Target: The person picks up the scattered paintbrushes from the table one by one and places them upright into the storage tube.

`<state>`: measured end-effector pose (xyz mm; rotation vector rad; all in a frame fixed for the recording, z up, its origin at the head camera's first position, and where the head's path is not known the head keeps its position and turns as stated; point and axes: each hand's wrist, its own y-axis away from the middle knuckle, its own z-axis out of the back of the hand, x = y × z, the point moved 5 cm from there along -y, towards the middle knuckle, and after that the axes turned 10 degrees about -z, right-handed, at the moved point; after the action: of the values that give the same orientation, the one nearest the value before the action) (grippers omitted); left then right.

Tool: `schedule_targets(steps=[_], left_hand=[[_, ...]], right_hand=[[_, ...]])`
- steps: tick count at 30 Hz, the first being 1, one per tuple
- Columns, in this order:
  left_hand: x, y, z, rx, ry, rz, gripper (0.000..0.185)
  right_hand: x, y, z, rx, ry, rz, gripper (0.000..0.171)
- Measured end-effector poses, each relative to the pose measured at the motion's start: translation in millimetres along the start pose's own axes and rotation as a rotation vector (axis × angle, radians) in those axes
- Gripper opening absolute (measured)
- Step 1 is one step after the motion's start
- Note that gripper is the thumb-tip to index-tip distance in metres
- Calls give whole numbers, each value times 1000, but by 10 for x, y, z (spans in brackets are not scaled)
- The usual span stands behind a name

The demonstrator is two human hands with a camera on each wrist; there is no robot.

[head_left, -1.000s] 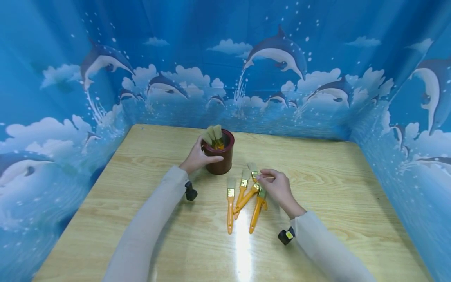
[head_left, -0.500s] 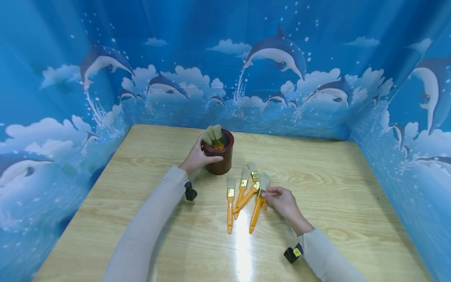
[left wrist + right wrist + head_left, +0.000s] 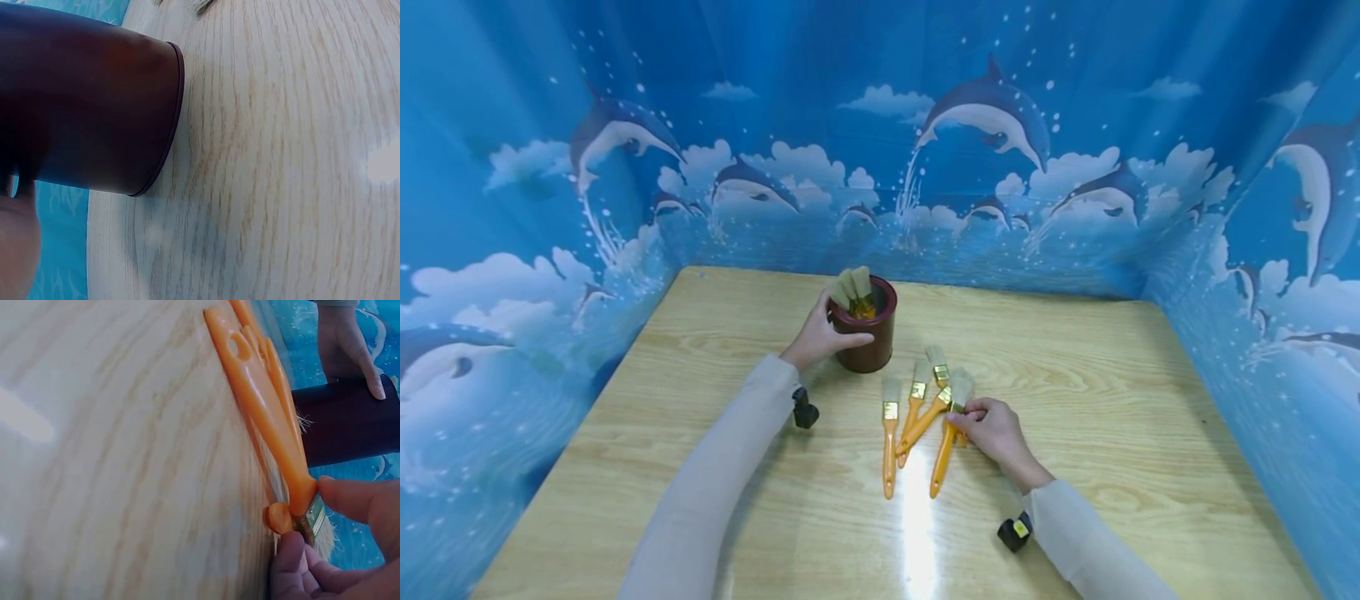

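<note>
My left hand (image 3: 820,337) grips a dark red-brown round pot (image 3: 867,348) by its left side, thumb across the front. The pot stands upright with several paintbrushes (image 3: 853,288) in it, bristles up. With thumb and fingers, my right hand (image 3: 998,432) pinches an orange-handled paintbrush (image 3: 259,400) where handle meets metal ferrule. That brush lies at the right of a loose group, its handle pointing toward me. Beside it are a leftmost paintbrush (image 3: 889,446), a slanted paintbrush (image 3: 922,425) and others that partly overlap.
All this rests on a light wood-grain table (image 3: 760,517). A blue dolphin-print curtain (image 3: 865,133) surrounds its back and sides. Black wrist cameras hang under both sleeves, the left camera (image 3: 805,410) near the pot.
My right hand has drawn back toward me from the ferrules, then shifted slightly left onto the right-hand brush's neck. My left hand and the pot have stayed in place.
</note>
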<state>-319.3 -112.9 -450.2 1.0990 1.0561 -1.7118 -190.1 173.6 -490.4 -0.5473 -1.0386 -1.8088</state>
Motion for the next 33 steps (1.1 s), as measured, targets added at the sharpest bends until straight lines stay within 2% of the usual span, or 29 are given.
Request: schedule_targets(steps=[9, 17, 21, 24, 31, 33], left_hand=[[4, 18, -1, 0, -1, 16, 109], [-289, 111, -10, 24, 19, 28, 103], [-324, 119, -7, 29, 14, 33, 102], [-313, 113, -5, 29, 12, 26, 103], [-8, 16, -2, 6, -2, 22, 106], [4, 12, -3, 4, 0, 16, 106]], right_hand=[[23, -25, -18, -3, 42, -6, 21], [13, -3, 28, 22, -9, -17, 24], [22, 20, 92, 23, -38, -16, 25], [45, 20, 159, 17, -48, -5, 26], [135, -48, 357, 9, -54, -3, 33], [182, -67, 415, 11, -73, -1, 37]])
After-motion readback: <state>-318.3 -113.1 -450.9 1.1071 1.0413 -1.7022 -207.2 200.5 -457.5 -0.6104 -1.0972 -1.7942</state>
